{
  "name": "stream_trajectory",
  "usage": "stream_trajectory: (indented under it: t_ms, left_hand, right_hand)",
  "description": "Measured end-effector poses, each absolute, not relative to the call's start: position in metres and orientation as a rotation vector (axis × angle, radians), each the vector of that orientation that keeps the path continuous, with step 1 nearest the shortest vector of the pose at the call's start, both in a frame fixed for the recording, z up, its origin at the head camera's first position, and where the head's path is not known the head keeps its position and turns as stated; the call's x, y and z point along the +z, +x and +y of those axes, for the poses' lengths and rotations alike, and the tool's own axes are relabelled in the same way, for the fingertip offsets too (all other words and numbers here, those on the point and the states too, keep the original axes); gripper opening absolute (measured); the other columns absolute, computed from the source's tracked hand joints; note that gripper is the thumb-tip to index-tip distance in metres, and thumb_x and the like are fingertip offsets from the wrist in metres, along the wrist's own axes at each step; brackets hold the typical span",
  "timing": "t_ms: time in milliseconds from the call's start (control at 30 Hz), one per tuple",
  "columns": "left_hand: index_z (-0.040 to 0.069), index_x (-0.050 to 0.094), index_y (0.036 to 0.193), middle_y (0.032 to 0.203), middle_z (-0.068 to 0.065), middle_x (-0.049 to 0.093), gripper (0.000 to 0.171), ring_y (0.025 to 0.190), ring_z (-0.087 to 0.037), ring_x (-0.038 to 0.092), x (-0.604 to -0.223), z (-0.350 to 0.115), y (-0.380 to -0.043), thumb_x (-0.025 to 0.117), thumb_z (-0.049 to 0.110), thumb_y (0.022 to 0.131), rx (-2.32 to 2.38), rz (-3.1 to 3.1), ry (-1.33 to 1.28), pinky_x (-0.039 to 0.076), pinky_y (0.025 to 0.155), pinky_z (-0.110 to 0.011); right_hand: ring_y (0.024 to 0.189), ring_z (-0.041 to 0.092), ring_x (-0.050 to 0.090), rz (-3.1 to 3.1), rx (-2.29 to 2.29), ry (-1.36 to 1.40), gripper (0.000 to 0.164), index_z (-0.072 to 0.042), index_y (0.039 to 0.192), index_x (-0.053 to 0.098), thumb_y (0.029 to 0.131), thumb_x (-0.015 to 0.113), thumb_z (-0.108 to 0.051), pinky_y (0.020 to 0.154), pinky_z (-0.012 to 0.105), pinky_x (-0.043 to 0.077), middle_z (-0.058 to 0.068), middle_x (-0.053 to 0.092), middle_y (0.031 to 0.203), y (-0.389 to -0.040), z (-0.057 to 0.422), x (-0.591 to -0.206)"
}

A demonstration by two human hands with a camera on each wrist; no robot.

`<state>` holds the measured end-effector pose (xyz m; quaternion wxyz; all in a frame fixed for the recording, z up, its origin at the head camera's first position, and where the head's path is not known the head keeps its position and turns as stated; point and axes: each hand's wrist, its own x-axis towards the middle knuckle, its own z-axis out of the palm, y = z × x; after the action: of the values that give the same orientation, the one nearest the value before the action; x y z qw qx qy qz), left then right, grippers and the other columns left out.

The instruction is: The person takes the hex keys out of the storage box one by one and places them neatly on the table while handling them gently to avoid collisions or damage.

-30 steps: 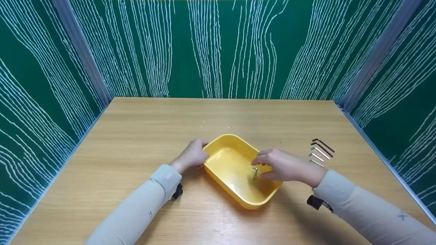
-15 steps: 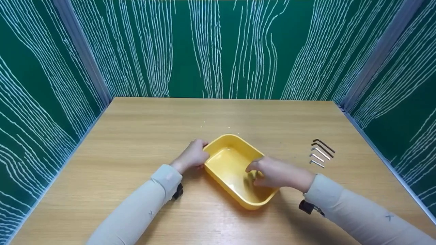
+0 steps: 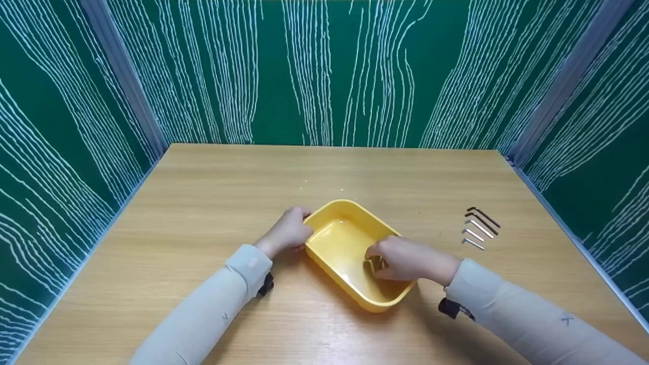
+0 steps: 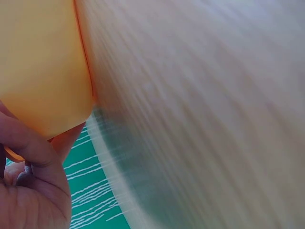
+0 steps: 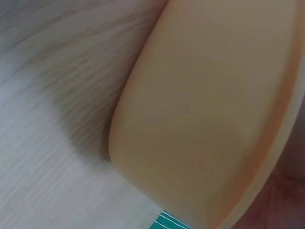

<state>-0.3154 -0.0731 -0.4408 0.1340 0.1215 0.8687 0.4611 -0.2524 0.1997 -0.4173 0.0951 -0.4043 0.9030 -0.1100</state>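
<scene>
A yellow plastic bin [image 3: 339,248] sits at an angle on the table. My left hand [image 3: 290,230] grips its left corner, thumb over the rim; the left wrist view shows curled fingers [image 4: 35,152] against the bin's wall. Over the bin's right wall, my right hand [image 3: 403,257] reaches inside, with curled fingers near the floor. Something small shows faintly between its finger and thumb, too unclear to tell if it is held. In the right wrist view, the bin's outer wall [image 5: 190,105] covers most of the hand; only a strip of palm [image 5: 271,205] shows.
Several L-shaped hex keys [image 3: 479,229], dark ones and silver ones, lie in a slanted row on the wooden table [image 3: 228,172], right of the bin. Green walls [image 3: 350,71] with white wavy lines enclose the table's back and sides. Tiny light specks lie behind the bin.
My right hand has moved lower and left into the bin, its fingers now covering the spot where a small silver hex key showed. The left hand and bin stay put.
</scene>
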Motion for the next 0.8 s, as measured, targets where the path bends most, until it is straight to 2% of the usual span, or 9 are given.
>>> stream_trajectory:
  t_ms: [233, 500, 633, 800]
  left_hand:
    - [0.005, 0.061, 0.112, 0.082, -0.017, 0.065, 0.034, 0.039, -0.013, 0.048, -0.442, -0.073, -0.318, 0.047, -0.003, 0.082, 1.329, 2.518, 0.348, 0.042, 0.034, -0.024]
    - [0.004, 0.062, 0.114, 0.086, -0.020, 0.066, 0.036, 0.040, -0.014, 0.049, -0.441, -0.074, -0.319, 0.047, -0.004, 0.082, 1.318, 2.519, 0.340, 0.043, 0.034, -0.024]
    - [0.003, 0.062, 0.115, 0.079, -0.018, 0.066, 0.038, 0.038, -0.013, 0.048, -0.442, -0.074, -0.319, 0.046, -0.004, 0.081, 1.325, 2.518, 0.356, 0.042, 0.033, -0.024]
    - [0.000, 0.061, 0.116, 0.068, -0.011, 0.062, 0.041, 0.036, -0.012, 0.047, -0.442, -0.073, -0.318, 0.045, -0.005, 0.079, 1.336, 2.517, 0.372, 0.040, 0.031, -0.023]
  right_hand:
    - [0.067, 0.008, 0.056, 2.646, -0.362, -1.301, 0.019, -0.007, 0.102, 0.072, 0.083, 0.071, -0.009, 0.062, 0.019, 0.050, 0.000, 0.069, 0.083, -0.254, 0.195, -0.419]
    - [0.077, 0.015, 0.064, 2.657, -0.400, -1.411, 0.017, -0.006, 0.101, 0.073, 0.084, 0.072, -0.008, 0.070, 0.023, 0.056, 0.005, 0.071, 0.091, -0.259, 0.190, -0.423]
    - [0.076, 0.017, 0.064, 2.721, -0.413, -1.339, 0.018, -0.004, 0.100, 0.072, 0.082, 0.074, -0.009, 0.070, 0.026, 0.056, 0.006, 0.070, 0.089, -0.263, 0.189, -0.425]
    - [0.069, 0.012, 0.057, 2.741, -0.373, -1.272, 0.016, -0.007, 0.096, 0.072, 0.080, 0.073, -0.006, 0.064, 0.024, 0.052, 0.001, 0.068, 0.080, -0.266, 0.187, -0.428]
